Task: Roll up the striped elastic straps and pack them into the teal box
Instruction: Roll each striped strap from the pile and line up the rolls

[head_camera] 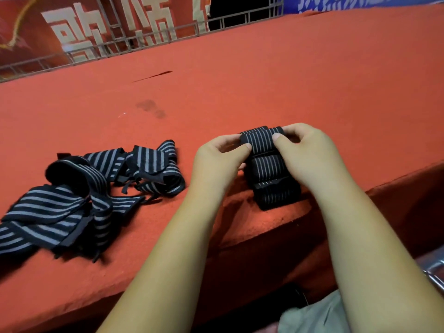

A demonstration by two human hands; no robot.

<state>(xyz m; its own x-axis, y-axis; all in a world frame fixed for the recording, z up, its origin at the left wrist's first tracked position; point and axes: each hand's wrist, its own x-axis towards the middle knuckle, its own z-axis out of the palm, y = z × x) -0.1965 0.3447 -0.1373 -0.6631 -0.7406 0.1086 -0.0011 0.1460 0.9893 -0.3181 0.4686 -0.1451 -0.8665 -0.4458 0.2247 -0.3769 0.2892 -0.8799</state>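
Striped strap point(260, 140) half-rolled, left hand point(216, 162) and right hand point(310, 155) pinching roll

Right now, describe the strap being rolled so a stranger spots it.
On the red carpeted surface, at its near edge, the left hand and right hand pinch a black grey-striped elastic strap. Unlike the loose tangled straps leftward, it is partly rolled.
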